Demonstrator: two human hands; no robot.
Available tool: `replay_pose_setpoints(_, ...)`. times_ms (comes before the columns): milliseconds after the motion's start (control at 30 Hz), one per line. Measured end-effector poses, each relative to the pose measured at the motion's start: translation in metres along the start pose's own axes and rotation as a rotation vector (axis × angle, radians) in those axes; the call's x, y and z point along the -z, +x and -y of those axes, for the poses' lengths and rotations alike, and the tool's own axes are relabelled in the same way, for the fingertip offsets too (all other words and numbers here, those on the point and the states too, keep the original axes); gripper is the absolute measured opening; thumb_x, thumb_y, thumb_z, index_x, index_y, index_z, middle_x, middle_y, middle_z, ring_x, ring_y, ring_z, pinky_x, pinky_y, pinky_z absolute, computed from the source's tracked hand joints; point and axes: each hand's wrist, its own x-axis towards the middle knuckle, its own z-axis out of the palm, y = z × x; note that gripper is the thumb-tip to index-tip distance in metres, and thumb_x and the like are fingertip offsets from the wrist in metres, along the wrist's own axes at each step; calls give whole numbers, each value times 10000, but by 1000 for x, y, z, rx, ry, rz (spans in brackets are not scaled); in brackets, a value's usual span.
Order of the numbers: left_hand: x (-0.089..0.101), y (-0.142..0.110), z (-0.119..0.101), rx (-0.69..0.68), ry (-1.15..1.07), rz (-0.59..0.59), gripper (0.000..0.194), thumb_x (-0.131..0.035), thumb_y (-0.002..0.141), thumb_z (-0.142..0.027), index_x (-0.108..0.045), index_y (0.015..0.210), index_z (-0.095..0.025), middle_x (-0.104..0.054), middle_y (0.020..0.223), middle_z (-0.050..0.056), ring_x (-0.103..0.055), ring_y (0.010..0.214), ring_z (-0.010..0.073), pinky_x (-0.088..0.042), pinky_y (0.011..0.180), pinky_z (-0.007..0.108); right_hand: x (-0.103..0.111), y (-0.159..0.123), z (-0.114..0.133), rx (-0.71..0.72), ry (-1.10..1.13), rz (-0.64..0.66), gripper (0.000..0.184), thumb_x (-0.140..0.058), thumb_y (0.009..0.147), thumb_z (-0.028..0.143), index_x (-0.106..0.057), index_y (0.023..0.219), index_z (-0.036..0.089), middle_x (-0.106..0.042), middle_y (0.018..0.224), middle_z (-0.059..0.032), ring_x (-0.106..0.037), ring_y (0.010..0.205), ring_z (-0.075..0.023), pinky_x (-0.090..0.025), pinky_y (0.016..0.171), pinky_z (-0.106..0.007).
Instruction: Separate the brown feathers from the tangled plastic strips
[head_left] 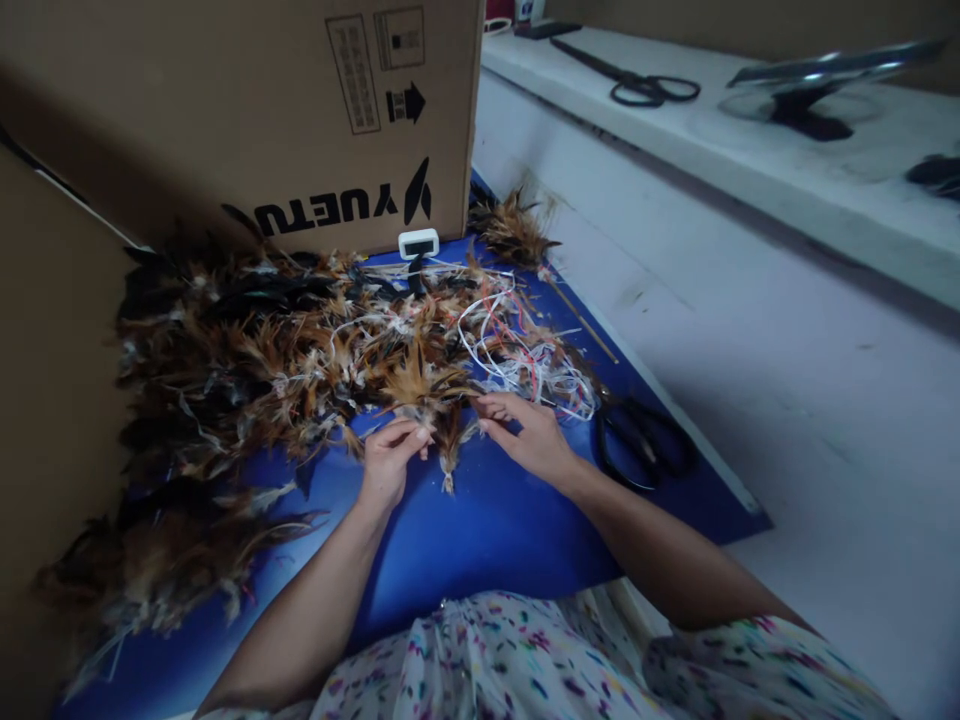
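Pinching feathers [412, 385], the left fingers [405, 431] hide their bases.

There is room to pass low over the worktop [465, 550] between the forearms [319, 600]. Feathers [270, 370] block the left and middle, the box [210, 130] closes the far side, and string [559, 385] and scissors [641, 440] crowd the right hand [531, 440], the wall [675, 340] beyond.
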Motion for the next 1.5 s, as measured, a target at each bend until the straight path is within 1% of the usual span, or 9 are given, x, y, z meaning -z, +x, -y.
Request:
replay_pose_setpoints(200,3,0,2,-15,39,12,230,-877,671,-392,-791,650,-181,-653,630,30,-557,515,98,-464,510,240,3,1,-2,16,-33,-14,235,-631,899,241,-677,1126,280,-773,955,-19,-743,807,-168,-644,768,-338)
replay_pose_setpoints(333,4,0,3,-6,44,9,237,-877,668,-404,-794,661,-182,-650,620,30,-550,512,101,-464,503,241,5,0,-3,39,-60,-19,247,-631,902,245,-673,1139,299,-778,996,-18,-749,825,-175,-647,777,-347)
replay_pose_setpoints(500,4,0,3,-9,50,8,229,-879,669,-394,-791,642,-185,-656,613,33,-550,508,101,-450,506,240,6,-1,-2,85,-101,-8,252,-610,922,242,-670,1156,310,-777,984,-17,-755,831,-178,-649,802,-349)
replay_pose_setpoints(667,2,0,1,-7,34,7,234,-890,654,-396,-793,635,-185,-665,619,39,-554,502,99,-445,504,238,7,-1,0,134,-115,-13,249,-597,937,233,-673,1165,298,-781,996,-28,-761,844,-176,-650,808,-336)
replay_pose_setpoints(900,3,-2,0,5,16,3,217,-891,659,-400,-809,662,-199,-668,629,36,-560,496,91,-446,500,222,6,-3,1,128,-130,22,249,-587,952,246,-667,1175,322,-782,1020,-24,-765,860,-191,-655,821,-367)
replay_pose_setpoints(1100,3,-2,2,0,44,31,225,-870,693,-397,-804,652,-186,-664,627,34,-562,503,89,-452,532,226,6,-2,0,197,-179,11,276,-599,942,194,-643,1189,308,-778,989,-26,-761,833,-184,-651,791,-338)
replay_pose_setpoints(1300,2,0,7,-13,62,61,244,-859,711,-410,-800,653,-180,-635,581,23,-543,511,99,-421,516,231,10,2,7,294,-198,-4,175,-568,982,214,-652,1136,221,-744,861,-29,-740,765,-158,-623,742,-287)
replay_pose_setpoints(1367,3,0,10,-14,80,80,248,-847,729,-409,-796,649,-180,-636,575,23,-539,515,99,-416,523,233,12,2,9,306,-212,4,166,-551,991,200,-655,1121,198,-736,880,-47,-730,778,-155,-613,745,-280)
replay_pose_setpoints(1500,3,0,14,-66,112,124,228,-819,774,-365,-785,639,-185,-628,592,16,-539,549,95,-410,553,232,14,2,12,326,-232,10,164,-552,982,147,-657,1103,183,-727,923,-66,-718,833,-160,-599,771,-276)
